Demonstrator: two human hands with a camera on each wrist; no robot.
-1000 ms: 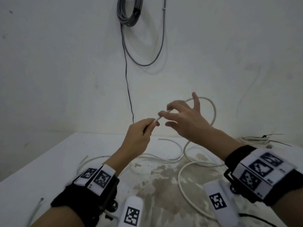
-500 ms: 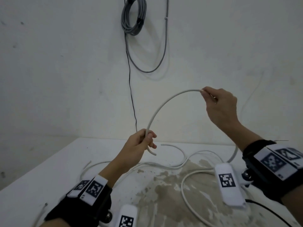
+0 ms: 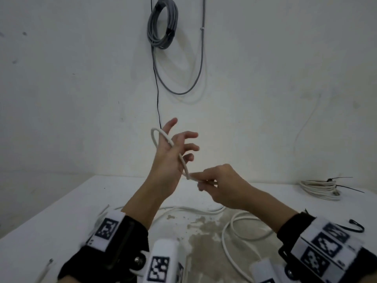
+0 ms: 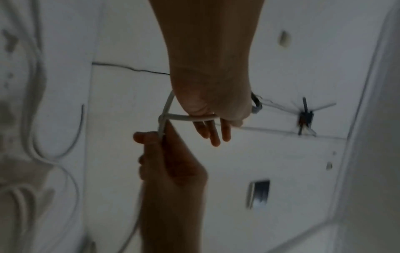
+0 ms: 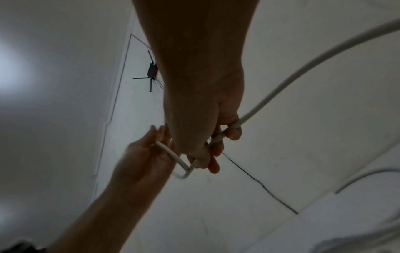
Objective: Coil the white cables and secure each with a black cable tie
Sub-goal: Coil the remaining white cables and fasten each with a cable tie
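My left hand is raised above the table with its fingers spread. A loop of the white cable runs over it beside the thumb and down across the palm. My right hand, just right of and below the left wrist, pinches the same cable. In the left wrist view the cable crosses the left palm and bends down to the right hand's fingertips. From the right hand the cable trails off to the upper right. The rest of it lies in loose loops on the white table.
A coiled white cable bundle with black ties sticking out lies at the table's far right. A loose black cable tie lies near my right wrist. A grey cable coil hangs on the wall, with a thin black wire below it.
The left hand has let go of the cable end, risen and spread its fingers. The right hand has come down from its high arc and laid the cable round the left hand.
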